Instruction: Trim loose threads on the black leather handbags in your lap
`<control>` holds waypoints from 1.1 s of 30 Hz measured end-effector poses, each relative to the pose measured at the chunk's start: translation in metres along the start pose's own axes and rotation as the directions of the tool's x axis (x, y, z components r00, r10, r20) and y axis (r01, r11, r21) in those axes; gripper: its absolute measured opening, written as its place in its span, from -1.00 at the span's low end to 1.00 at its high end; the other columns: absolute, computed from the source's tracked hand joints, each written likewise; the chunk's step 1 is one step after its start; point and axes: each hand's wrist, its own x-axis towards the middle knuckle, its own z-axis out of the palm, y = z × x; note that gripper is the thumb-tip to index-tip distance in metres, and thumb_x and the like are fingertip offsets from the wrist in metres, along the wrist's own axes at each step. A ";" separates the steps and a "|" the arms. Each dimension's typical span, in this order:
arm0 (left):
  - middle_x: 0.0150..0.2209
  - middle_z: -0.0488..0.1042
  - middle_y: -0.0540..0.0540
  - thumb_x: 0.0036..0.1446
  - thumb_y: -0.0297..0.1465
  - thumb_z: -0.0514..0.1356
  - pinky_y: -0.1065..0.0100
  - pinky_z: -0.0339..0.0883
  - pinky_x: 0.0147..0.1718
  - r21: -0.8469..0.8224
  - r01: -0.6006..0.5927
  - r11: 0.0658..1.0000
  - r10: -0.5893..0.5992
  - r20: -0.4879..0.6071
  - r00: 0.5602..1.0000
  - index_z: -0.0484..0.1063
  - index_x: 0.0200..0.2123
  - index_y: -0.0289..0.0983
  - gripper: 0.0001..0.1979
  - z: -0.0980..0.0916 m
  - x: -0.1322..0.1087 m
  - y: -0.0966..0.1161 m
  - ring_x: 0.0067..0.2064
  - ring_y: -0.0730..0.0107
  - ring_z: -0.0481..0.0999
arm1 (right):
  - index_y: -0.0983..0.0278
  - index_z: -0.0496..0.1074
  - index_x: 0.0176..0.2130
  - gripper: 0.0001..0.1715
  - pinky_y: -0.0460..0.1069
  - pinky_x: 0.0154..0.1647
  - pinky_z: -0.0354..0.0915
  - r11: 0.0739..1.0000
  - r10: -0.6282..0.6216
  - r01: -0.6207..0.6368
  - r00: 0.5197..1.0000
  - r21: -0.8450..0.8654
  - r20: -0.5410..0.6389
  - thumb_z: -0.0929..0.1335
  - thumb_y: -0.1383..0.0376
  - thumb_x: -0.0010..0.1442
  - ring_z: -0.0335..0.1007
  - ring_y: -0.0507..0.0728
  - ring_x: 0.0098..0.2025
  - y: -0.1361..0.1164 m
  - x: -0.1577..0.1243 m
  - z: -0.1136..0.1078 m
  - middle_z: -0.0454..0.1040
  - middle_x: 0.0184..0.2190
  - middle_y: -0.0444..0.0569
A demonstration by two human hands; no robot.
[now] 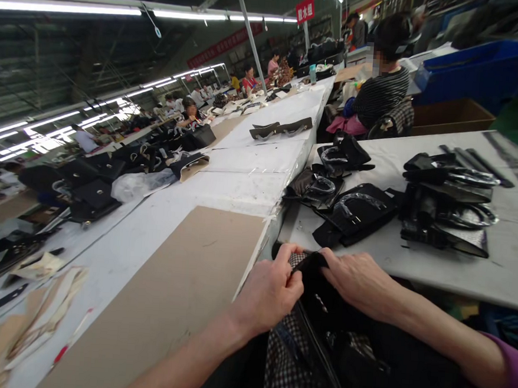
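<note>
Both my hands are closed on the top edge of a black fabric piece (322, 299) held low in front of me, over a checked cloth (282, 367) on my lap. My left hand (270, 289) pinches its left corner with thumb and fingers. My right hand (359, 281) grips the edge just to the right, knuckles up. The piece hangs down between my arms, below the edge of the grey worktable (512, 253).
Black bag parts (355, 209) and a second stack (449, 201) lie on the grey table. A brown board (182, 283) lies on the long white bench (261, 159) at left. A seated person (382, 84) works ahead; a blue bin (480, 70) stands at right.
</note>
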 end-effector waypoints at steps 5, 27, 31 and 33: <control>-0.58 0.42 0.01 0.05 -0.27 0.23 0.37 0.12 -0.52 0.053 0.042 0.998 -0.043 0.018 0.999 0.18 0.27 -0.29 -0.29 0.006 -0.016 0.016 -0.51 0.22 0.42 | 0.31 0.27 -0.21 -0.88 0.02 -0.58 -0.21 0.998 0.062 -0.063 0.998 -0.019 -0.026 0.17 0.40 0.33 0.48 0.21 -0.51 -0.003 -0.006 0.002 0.51 -0.50 0.00; -0.63 0.31 0.17 0.06 -0.30 0.27 0.40 0.11 -0.54 -0.122 0.402 0.908 -0.409 -0.040 0.912 -0.18 0.38 -0.15 -0.07 0.010 -0.078 0.012 -0.55 0.39 0.32 | 0.38 0.31 -0.26 -0.83 -0.04 -0.53 0.14 0.997 0.067 -0.068 0.997 0.023 0.044 0.24 0.56 0.15 0.57 0.29 -0.40 -0.050 0.021 -0.029 0.54 -0.49 0.12; -0.64 0.18 0.20 0.15 -0.43 0.13 0.43 0.03 -0.53 -0.201 0.430 0.880 -0.454 -0.092 0.886 -0.14 0.37 -0.09 -0.22 0.026 -0.092 0.007 -0.57 0.47 0.20 | 0.40 0.33 -0.24 -0.79 -0.01 -0.52 0.16 0.997 0.061 -0.064 0.996 0.036 0.068 0.19 0.58 0.18 0.57 0.32 -0.39 -0.052 0.025 -0.031 0.54 -0.47 0.15; -0.63 0.11 0.19 0.19 -0.45 0.08 0.44 0.01 -0.54 -0.277 0.399 0.874 -0.445 -0.127 0.887 -0.08 0.36 -0.10 -0.30 0.037 -0.095 0.000 -0.58 0.50 0.13 | 0.40 0.33 -0.23 -0.78 0.00 -0.53 0.16 0.997 0.062 -0.066 0.995 0.044 0.080 0.19 0.59 0.17 0.57 0.33 -0.38 -0.050 0.025 -0.030 0.55 -0.46 0.15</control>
